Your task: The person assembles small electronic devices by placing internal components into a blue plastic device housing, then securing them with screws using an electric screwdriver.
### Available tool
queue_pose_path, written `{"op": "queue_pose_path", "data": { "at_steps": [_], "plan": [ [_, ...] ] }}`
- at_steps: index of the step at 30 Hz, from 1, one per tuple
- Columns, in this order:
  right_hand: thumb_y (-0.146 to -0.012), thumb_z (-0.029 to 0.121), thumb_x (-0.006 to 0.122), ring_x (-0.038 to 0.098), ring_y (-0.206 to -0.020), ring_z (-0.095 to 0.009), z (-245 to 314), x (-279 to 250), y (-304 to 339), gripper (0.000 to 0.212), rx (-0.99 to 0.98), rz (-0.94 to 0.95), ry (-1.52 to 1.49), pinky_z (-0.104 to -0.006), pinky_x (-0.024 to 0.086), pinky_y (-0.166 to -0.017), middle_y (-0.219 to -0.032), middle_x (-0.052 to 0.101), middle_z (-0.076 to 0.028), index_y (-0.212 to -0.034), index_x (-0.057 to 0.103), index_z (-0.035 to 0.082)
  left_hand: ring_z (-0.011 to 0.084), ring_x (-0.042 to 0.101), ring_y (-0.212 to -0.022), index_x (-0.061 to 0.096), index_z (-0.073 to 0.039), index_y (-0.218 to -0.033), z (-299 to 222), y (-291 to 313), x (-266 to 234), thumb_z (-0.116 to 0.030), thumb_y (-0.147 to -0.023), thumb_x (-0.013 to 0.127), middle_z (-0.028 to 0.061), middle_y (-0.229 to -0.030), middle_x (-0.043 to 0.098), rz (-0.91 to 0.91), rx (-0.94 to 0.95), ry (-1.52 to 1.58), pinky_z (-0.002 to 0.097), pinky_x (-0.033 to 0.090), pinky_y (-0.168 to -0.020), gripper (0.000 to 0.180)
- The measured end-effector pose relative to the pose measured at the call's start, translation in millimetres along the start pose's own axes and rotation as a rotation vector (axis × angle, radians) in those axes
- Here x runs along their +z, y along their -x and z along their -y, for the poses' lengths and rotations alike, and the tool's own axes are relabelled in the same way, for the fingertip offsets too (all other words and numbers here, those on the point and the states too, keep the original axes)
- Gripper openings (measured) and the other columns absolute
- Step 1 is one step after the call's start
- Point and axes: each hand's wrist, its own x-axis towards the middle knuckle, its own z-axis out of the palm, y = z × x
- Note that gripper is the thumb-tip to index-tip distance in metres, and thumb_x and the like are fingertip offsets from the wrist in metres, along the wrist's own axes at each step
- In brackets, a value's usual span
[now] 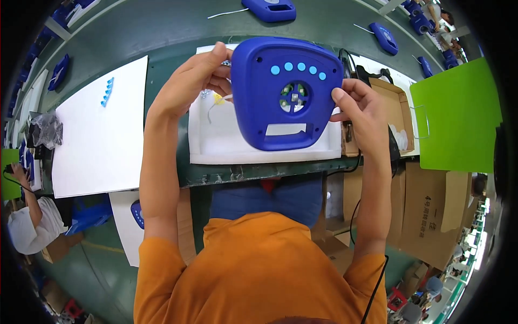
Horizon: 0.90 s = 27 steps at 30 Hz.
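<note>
A blue plastic housing (253,108) is held up tilted in front of me, above a white foam pad (216,154). It has a row of light-blue round buttons (300,67), a rectangular slot and a round opening that shows parts of a green board inside. My right hand (360,110) grips its right edge, thumb on the front face and fingers behind. My left hand (194,81) is at its left edge with curled fingers, the tips partly hidden behind the housing. A thin white cable (211,112) hangs beside that edge, below the left fingers.
A white board (102,140) with a light-blue button strip (107,92) lies to the left. On the right are an open cardboard box (391,97), black cables and a bright green panel (458,119). Other blue housings (271,9) sit on the green surface beyond. A person sits far left.
</note>
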Motion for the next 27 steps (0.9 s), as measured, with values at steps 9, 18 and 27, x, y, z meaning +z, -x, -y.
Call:
{"op": "queue_pose_path", "data": {
  "at_steps": [9,18,27],
  "plan": [
    [-0.106,0.032,0.085,0.078,-0.084,-0.014,-63.3,2.1,-8.4,0.042,0.255,0.083,0.099,-0.0283,0.063,-0.067,-0.098,0.081,-0.009,-0.12,0.078,-0.007,0.0156,0.077,-0.068,0.083,-0.002,-0.12,-2.3,3.4,6.9,-0.037,-0.118,0.066,0.0117,-0.09,0.084,-0.054,-0.196,-0.558,0.0303,0.06,-0.067,0.039],
    [-0.111,0.038,0.08,0.075,-0.071,-0.013,-45.3,2.9,-20.2,0.045,0.287,0.218,0.581,-0.0281,0.06,-0.064,-0.087,0.081,-0.009,-0.114,0.083,-0.006,0.0336,0.08,-0.094,0.088,-0.008,-0.103,11.5,-0.4,10.8,-0.014,-0.096,0.08,0.0115,-0.099,0.086,-0.101,0.021,-1.01,0.0464,0.061,-0.088,0.012],
    [-0.113,0.033,0.077,0.074,-0.076,-0.01,-53.4,-81.3,-4.1,0.035,0.033,-0.187,0.303,-0.0247,0.056,-0.068,-0.088,0.081,-0.005,-0.113,0.084,-0.002,0.0336,0.078,-0.096,0.089,-0.006,-0.101,28.2,-7.0,28.8,-0.014,-0.092,0.086,0.0109,-0.101,0.08,0.011,0.17,-1.18,0.046,0.061,-0.088,0.012]
  ]
}}
